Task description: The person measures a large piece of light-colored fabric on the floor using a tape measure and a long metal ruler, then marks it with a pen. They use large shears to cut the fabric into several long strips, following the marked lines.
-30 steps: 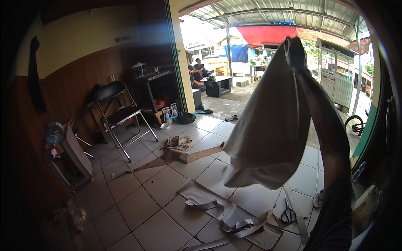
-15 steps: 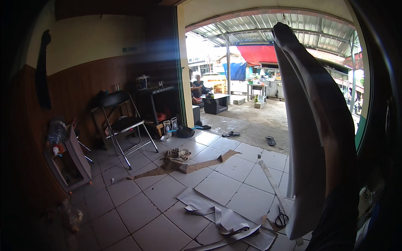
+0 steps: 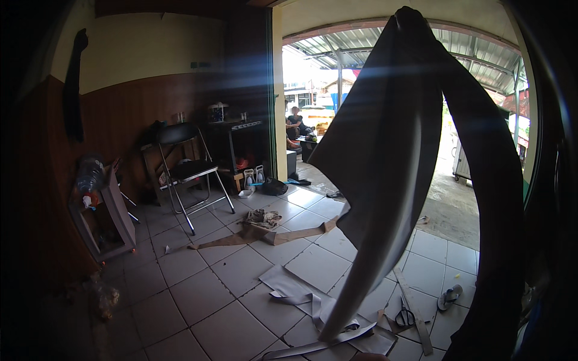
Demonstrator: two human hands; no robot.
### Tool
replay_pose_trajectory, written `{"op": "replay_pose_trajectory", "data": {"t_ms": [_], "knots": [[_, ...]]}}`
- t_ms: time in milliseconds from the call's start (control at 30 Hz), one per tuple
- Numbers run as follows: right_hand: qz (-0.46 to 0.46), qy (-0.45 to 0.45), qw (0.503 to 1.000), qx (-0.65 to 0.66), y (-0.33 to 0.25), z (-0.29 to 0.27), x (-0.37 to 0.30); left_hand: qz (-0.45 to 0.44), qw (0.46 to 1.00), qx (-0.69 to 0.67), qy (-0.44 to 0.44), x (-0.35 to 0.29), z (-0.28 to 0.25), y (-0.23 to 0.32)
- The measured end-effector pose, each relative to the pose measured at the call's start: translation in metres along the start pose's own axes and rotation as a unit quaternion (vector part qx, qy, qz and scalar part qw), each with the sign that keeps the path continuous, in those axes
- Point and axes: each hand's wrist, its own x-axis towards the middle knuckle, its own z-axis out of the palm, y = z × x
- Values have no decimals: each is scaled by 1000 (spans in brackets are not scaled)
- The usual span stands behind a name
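My right arm reaches up from the lower right. At its top my right hand (image 3: 412, 19) is closed on the upper edge of a large, limp grey sheet (image 3: 385, 156), fabric or leatherette. The sheet hangs down in folds, its lower tip just over the grey offcuts (image 3: 295, 287) on the floor. My left hand does not show. Below the sheet, black-handled scissors (image 3: 404, 316) lie beside a long flat ruler (image 3: 415, 313).
Brown strips (image 3: 235, 239) and a crumpled rag (image 3: 263, 218) lie on the white tiles. A folding chair (image 3: 180, 171) and a small cabinet (image 3: 108, 213) stand left. A sandal (image 3: 450, 297) lies right of the ruler. Beyond the doorway a person (image 3: 295, 123) sits.
My right hand has risen slightly, and the sheet has swung out leftward and spread wide, covering much of the doorway. The view has shifted a little, bringing the sandal beside the ruler into sight.
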Motion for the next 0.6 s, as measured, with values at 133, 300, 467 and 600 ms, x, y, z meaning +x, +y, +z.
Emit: {"op": "replay_pose_trajectory", "data": {"t_ms": [133,300,467,600], "knots": [[-51,14,999,12,4,10,17,143,902,379,151,-4,27,11],[-93,54,994,9,-21,22,43,229,789,519,237,-13,59,9],[-132,25,989,61,-152,-39,73,310,834,378,255,-71,93,107],[-242,142,938,204,-296,-124,80,501,797,182,284,-133,136,248]]}}
